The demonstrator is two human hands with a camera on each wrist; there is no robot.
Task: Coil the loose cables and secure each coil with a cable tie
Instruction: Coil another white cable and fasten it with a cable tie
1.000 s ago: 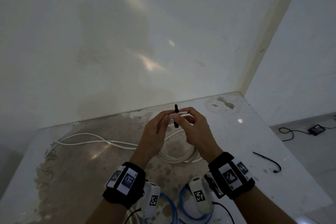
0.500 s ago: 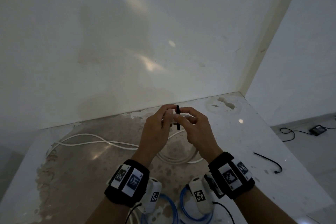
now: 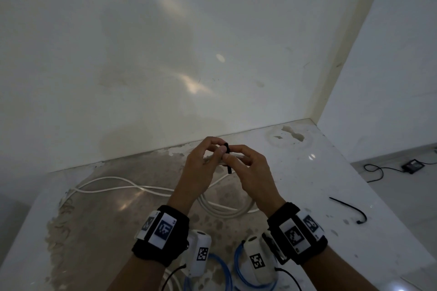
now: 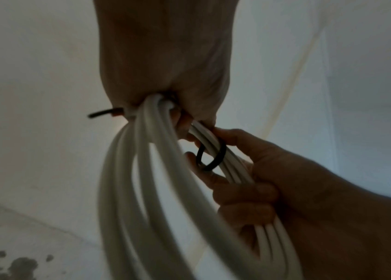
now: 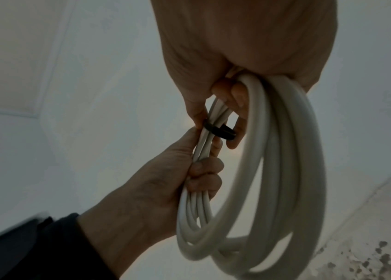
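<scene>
Both hands raised above table (image 3: 331, 172): left hand (image 3: 198, 168) and right hand (image 3: 250, 172) each curl fingers round white coil (image 5: 273, 151), fingertips pinching black tie (image 4: 211, 155) looped round its strands.

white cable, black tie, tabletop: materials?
White cable: likely rubbery plastic jacket, smooth matte; bends in soft loops.
Black tie: probably nylon, thin flexible strip; curls into a loose ring round the strands.
Tabletop: looks like polished stone or tile; glossy reflections, blotchy stains.
</scene>
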